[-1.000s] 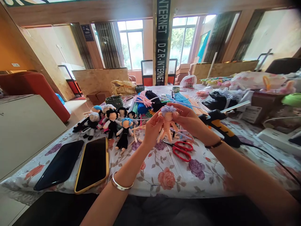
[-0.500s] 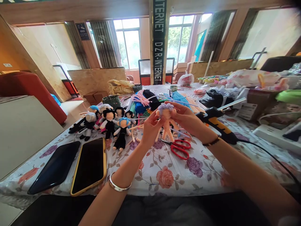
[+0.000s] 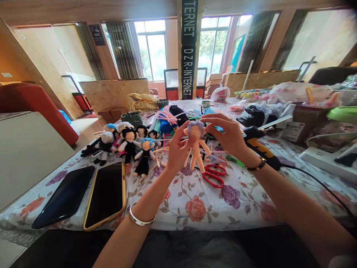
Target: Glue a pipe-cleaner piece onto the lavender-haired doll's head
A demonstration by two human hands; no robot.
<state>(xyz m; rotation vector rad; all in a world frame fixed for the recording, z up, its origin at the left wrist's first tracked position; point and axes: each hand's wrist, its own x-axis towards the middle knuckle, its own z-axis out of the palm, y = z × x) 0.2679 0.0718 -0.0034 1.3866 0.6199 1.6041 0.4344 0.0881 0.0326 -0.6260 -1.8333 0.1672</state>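
Note:
A peach doll [image 3: 198,150] made of fuzzy pipe-cleaner-like stems, with lilac hair, is held upright above the table. My left hand [image 3: 178,149] is closed round its head and side, thumb across the front. At the other side of the head, my right hand [image 3: 228,134] has its bent fingers and thumb at the hair and ear; the exact grip is partly hidden. Red-handled scissors [image 3: 214,175] lie just below the doll. A black and yellow glue gun [image 3: 262,150] rests beyond my right wrist. A green object [image 3: 234,160] shows under that wrist.
Several finished dolls [image 3: 129,145] stand to the left. Two phones [image 3: 106,197] lie near the front left edge. Bundles of coloured stems [image 3: 167,121] are piled behind. A power strip [image 3: 323,158] and a cardboard box [image 3: 304,121] sit at right; the glue gun's cord [image 3: 315,183] runs there.
My right hand has shifted slightly right and its fingers have lifted off the doll's body to the head's side. The doll has tilted a little, showing more of its body and legs.

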